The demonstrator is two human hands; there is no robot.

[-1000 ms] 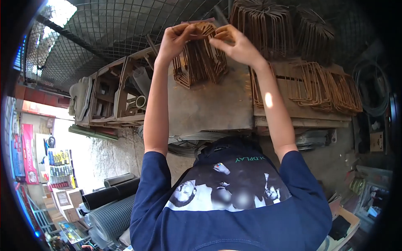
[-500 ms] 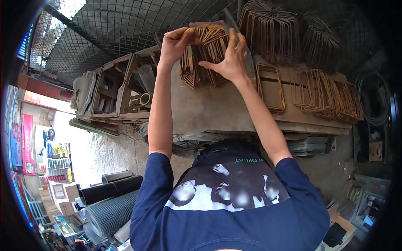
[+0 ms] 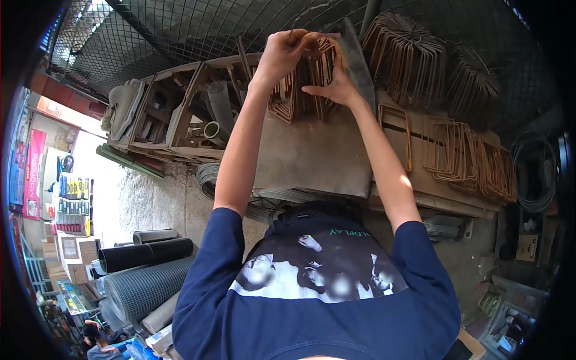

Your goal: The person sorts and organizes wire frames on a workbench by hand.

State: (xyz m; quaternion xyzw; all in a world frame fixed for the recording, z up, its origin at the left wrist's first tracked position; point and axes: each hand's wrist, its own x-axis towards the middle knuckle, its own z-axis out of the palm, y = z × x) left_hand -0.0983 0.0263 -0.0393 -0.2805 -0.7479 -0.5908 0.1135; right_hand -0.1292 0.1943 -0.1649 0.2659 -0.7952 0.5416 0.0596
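Observation:
A bundle of rusty bent wire frames [image 3: 285, 110] stands on the bench top [image 3: 312, 159], between my two hands. My left hand [image 3: 288, 53] is at the top left of the bundle, its fingers pinched together; a thin dark wire end shows at the fingertips, though the grip itself is small and partly hidden. On the bundle's right side rests my right hand [image 3: 337, 87], with the thumb stretched out to the left and the fingers pointing up along the frames, apart from the thumb.
Larger bundles of rusty frames [image 3: 414, 45] stand behind on the right, and more frames [image 3: 453, 150] lie along the bench. A wooden rack [image 3: 180, 111] is at the left. Mesh rolls [image 3: 147, 288] lie lower left. Wire coils [image 3: 534, 171] hang at the right.
The view has shifted a little. My left hand has moved right across the top of the bundle, closer to my right hand. The fingers of my right hand have come in against the bundle's side.

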